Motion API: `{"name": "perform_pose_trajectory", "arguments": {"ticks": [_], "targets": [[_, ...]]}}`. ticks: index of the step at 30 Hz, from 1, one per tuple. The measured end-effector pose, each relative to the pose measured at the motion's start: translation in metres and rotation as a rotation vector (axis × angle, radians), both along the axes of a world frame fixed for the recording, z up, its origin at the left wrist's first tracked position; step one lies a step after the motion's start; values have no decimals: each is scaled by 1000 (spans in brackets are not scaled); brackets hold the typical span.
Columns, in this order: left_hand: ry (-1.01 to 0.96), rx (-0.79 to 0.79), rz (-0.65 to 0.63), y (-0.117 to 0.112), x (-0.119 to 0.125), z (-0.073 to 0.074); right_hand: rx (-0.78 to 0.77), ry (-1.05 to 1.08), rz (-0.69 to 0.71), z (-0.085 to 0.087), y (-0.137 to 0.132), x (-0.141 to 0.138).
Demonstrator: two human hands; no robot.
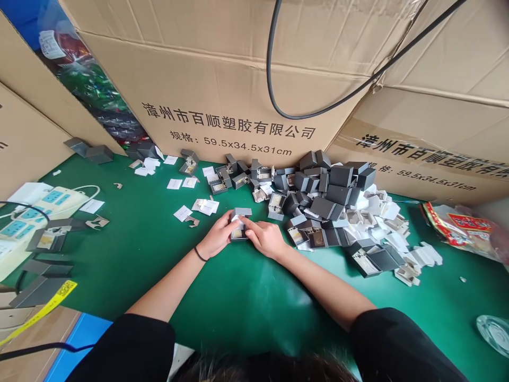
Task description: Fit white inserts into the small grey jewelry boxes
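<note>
A small dark grey hinged box (240, 211) stands raised-lidded over the middle of the table, with something pale inside it. My left hand (217, 234) grips its left side, thumb across the front. From the right, my right hand (265, 237) closes on the same box, its index finger reaching into the opening by a white piece. The fingertips partly hide what lies inside. Just right of my hands is another open grey box (275, 206), beside a big heap of similar grey boxes (330, 199).
White paper inserts (369, 215) lie among the heap. White cards (204, 206) are scattered behind my left hand. A power strip (35, 212) sits at left, near an open box (51, 237). Large cartons (222, 79) wall the back, a black cable (274, 101) hanging before them. A glass dish (494, 333) is at right.
</note>
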State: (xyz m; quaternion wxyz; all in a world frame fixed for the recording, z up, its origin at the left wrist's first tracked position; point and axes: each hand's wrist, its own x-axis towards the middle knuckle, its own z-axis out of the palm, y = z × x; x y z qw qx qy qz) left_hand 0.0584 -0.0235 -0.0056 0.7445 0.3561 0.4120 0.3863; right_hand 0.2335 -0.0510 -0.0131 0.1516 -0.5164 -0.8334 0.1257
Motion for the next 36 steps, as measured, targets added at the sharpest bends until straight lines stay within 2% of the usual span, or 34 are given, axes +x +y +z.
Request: {"name": "perform_pose_trajectory", "arguments": {"ticks": [5,7,9,11,13,14,16,18,23,26,28,31,34,36], "targets": [[-47,-28,42,0,4,3,73,25,4,-4,-2,-1],[-60,-40,48,0,5,3,131,126,24,-8,-2,0],[-91,-65,29,1,2,3,212,339,22,-13,-1,2],[-142,-80,43,4,-2,1,285,555,-172,-16,1,1],[-184,-71,146,9,-8,1,252,654,-332,-16,4,-2],[-198,-61,214,12,-12,1,207,651,-349,-16,6,-4],[-220,-48,332,18,-18,4,107,560,-266,-13,11,-11],[-246,-24,391,25,-26,9,44,425,-175,-8,18,-19],[-256,131,505,40,-53,25,-75,240,-142,8,44,-52],[-298,117,588,48,-71,28,-50,190,-93,14,64,-77],[-384,97,616,50,-80,29,20,152,3,14,75,-92],[-545,80,621,47,-88,31,32,49,158,12,85,-107],[-638,69,574,40,-87,35,12,121,143,8,83,-109],[-657,63,518,35,-82,38,-30,388,29,5,76,-102]]}}
